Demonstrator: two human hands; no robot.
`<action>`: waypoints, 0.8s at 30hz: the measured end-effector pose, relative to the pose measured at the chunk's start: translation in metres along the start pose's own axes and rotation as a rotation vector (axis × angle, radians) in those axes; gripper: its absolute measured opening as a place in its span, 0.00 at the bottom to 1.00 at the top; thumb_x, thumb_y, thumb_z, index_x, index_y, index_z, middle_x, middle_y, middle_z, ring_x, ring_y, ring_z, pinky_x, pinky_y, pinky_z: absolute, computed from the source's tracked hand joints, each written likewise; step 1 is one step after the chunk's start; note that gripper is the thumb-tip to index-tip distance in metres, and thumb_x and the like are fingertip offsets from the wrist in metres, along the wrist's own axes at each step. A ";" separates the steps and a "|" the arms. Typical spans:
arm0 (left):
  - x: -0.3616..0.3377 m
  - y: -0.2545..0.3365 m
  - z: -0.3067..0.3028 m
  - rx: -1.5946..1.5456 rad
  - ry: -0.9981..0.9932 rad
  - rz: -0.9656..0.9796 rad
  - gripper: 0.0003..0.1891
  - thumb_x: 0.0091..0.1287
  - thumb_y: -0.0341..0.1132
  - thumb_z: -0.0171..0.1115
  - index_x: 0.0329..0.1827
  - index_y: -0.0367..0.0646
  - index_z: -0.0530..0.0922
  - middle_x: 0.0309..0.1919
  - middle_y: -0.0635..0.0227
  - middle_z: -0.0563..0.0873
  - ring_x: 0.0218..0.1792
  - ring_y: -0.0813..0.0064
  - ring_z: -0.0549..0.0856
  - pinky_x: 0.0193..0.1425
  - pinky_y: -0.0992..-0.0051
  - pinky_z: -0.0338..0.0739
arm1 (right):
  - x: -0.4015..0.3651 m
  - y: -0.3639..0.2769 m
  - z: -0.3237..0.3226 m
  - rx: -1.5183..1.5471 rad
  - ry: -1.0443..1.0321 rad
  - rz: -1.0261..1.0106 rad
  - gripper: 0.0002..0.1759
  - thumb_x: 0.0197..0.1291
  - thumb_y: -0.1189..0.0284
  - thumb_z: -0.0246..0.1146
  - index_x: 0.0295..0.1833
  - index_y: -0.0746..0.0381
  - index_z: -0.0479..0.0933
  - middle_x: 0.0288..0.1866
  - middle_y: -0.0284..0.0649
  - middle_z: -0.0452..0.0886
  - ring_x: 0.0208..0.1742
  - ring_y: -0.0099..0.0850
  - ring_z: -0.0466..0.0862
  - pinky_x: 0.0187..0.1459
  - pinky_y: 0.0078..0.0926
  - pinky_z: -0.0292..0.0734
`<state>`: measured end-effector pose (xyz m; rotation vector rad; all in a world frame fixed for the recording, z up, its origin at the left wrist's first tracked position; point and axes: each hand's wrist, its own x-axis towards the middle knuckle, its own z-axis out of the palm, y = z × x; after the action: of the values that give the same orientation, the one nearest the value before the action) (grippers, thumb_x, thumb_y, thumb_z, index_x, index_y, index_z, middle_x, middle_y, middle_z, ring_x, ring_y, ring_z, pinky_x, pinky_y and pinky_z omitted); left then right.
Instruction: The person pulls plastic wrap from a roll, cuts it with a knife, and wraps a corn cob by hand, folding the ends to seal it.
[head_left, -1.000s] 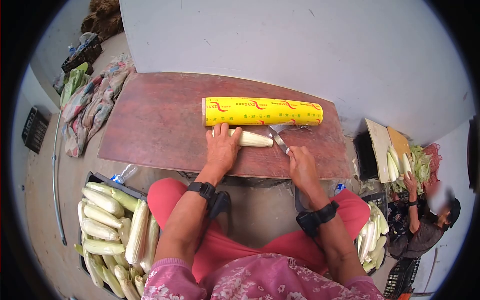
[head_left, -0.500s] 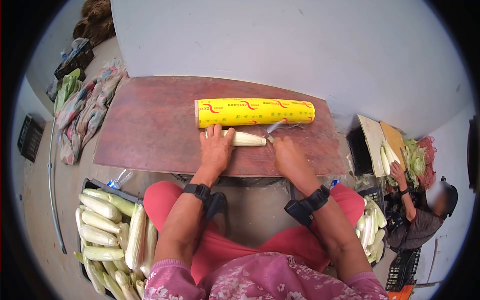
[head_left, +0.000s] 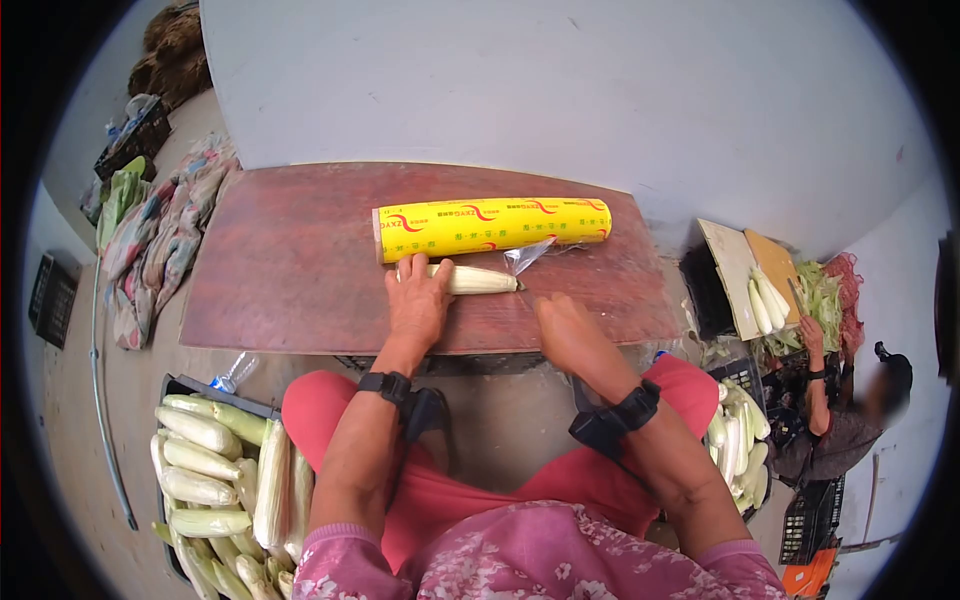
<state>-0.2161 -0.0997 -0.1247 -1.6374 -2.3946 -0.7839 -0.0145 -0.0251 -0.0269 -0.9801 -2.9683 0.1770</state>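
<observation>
Corn ear [head_left: 482, 281] lies on reddish tabletop [head_left: 270, 290], just nearside of yellow film roll [head_left: 495, 230]; left hand [head_left: 417, 302] clasps one end, right hand [head_left: 572, 330] closed round partly hidden knife [head_left: 530, 293] by tip; pin ear firmly, blade away from fingers; front edge near, more room leftward

The single head view looks forward and steeply down from just above the person's arms, its wide lens darkening at the rim. The left hand's [head_left: 416, 304] grip on the pale, elongated ear of corn [head_left: 482, 281] lies near mid-view; the smooth grey-white wall [head_left: 520, 90] rises beyond it.
</observation>
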 end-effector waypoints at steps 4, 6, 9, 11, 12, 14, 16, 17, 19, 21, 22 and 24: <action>0.000 0.000 -0.002 -0.001 -0.007 0.006 0.26 0.53 0.36 0.72 0.57 0.53 0.77 0.50 0.60 0.75 0.56 0.58 0.72 0.56 0.59 0.65 | -0.023 0.020 0.004 0.001 -0.027 -0.022 0.06 0.55 0.80 0.58 0.39 0.69 0.76 0.38 0.59 0.79 0.43 0.56 0.81 0.44 0.49 0.75; 0.000 -0.001 -0.003 -0.003 -0.007 0.006 0.25 0.53 0.36 0.72 0.57 0.53 0.77 0.51 0.60 0.75 0.57 0.58 0.72 0.56 0.59 0.65 | -0.030 0.041 0.007 0.091 -0.027 -0.011 0.06 0.57 0.79 0.59 0.41 0.67 0.76 0.37 0.57 0.80 0.41 0.55 0.81 0.42 0.49 0.74; -0.001 -0.001 -0.002 -0.004 0.000 0.007 0.25 0.54 0.36 0.72 0.56 0.53 0.77 0.51 0.61 0.76 0.57 0.59 0.72 0.57 0.58 0.65 | -0.041 0.064 0.014 0.199 0.143 0.032 0.06 0.61 0.77 0.59 0.44 0.65 0.75 0.36 0.54 0.80 0.40 0.53 0.81 0.41 0.47 0.74; -0.001 -0.002 -0.001 -0.004 0.015 0.019 0.27 0.52 0.35 0.73 0.58 0.52 0.76 0.51 0.59 0.75 0.56 0.57 0.72 0.56 0.58 0.65 | -0.042 0.077 0.023 0.270 0.313 0.096 0.06 0.63 0.77 0.57 0.45 0.65 0.75 0.36 0.55 0.80 0.41 0.55 0.81 0.41 0.47 0.74; -0.001 -0.001 -0.001 -0.003 0.016 0.017 0.27 0.52 0.35 0.73 0.58 0.52 0.76 0.51 0.59 0.75 0.56 0.57 0.72 0.56 0.58 0.65 | -0.040 0.085 0.033 0.310 0.398 0.141 0.07 0.63 0.77 0.57 0.45 0.65 0.75 0.36 0.57 0.81 0.41 0.57 0.81 0.41 0.50 0.73; -0.001 -0.001 -0.001 0.001 0.018 0.017 0.28 0.52 0.35 0.73 0.58 0.52 0.76 0.51 0.59 0.75 0.57 0.57 0.72 0.56 0.58 0.65 | -0.033 0.102 0.053 0.378 0.498 0.254 0.07 0.63 0.78 0.56 0.46 0.65 0.75 0.36 0.59 0.81 0.41 0.59 0.81 0.40 0.52 0.73; 0.000 -0.001 -0.001 0.010 0.020 0.023 0.28 0.51 0.35 0.73 0.58 0.52 0.76 0.51 0.59 0.75 0.57 0.57 0.72 0.57 0.58 0.65 | -0.026 0.118 0.072 0.433 0.523 0.387 0.07 0.65 0.77 0.56 0.47 0.64 0.75 0.36 0.58 0.81 0.41 0.59 0.81 0.40 0.52 0.73; -0.001 -0.001 -0.001 0.015 0.021 0.026 0.28 0.51 0.36 0.73 0.58 0.52 0.76 0.51 0.59 0.75 0.57 0.57 0.72 0.57 0.58 0.65 | -0.022 0.124 0.081 0.426 0.537 0.407 0.07 0.65 0.76 0.56 0.47 0.64 0.75 0.35 0.58 0.81 0.41 0.59 0.81 0.40 0.52 0.73; -0.001 0.000 -0.002 0.008 0.011 0.024 0.29 0.51 0.36 0.74 0.58 0.51 0.76 0.51 0.59 0.75 0.57 0.57 0.72 0.57 0.58 0.65 | -0.017 0.130 0.092 0.411 0.568 0.450 0.07 0.66 0.75 0.56 0.47 0.64 0.75 0.35 0.58 0.82 0.40 0.60 0.81 0.39 0.52 0.73; -0.001 0.000 -0.003 -0.002 0.010 0.024 0.29 0.51 0.36 0.74 0.58 0.51 0.76 0.51 0.59 0.75 0.57 0.57 0.71 0.57 0.58 0.65 | -0.014 0.135 0.097 0.401 0.513 0.539 0.07 0.65 0.74 0.58 0.46 0.63 0.76 0.38 0.57 0.81 0.43 0.58 0.81 0.42 0.51 0.73; -0.001 0.000 -0.003 -0.007 0.014 0.026 0.29 0.51 0.37 0.74 0.58 0.51 0.76 0.51 0.59 0.75 0.58 0.56 0.71 0.57 0.58 0.65 | -0.012 0.137 0.098 0.395 0.485 0.585 0.07 0.65 0.73 0.58 0.46 0.62 0.76 0.40 0.57 0.81 0.44 0.57 0.81 0.43 0.51 0.73; -0.001 0.001 -0.002 -0.009 0.013 0.023 0.30 0.50 0.37 0.75 0.59 0.50 0.76 0.51 0.59 0.75 0.58 0.56 0.71 0.58 0.57 0.65 | -0.009 0.145 0.101 0.206 0.405 0.603 0.09 0.63 0.73 0.60 0.48 0.60 0.76 0.45 0.53 0.80 0.50 0.53 0.79 0.48 0.50 0.72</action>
<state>-0.2152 -0.1010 -0.1226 -1.6549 -2.3628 -0.7994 0.0742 0.0749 -0.1429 -1.6173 -2.1789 0.2434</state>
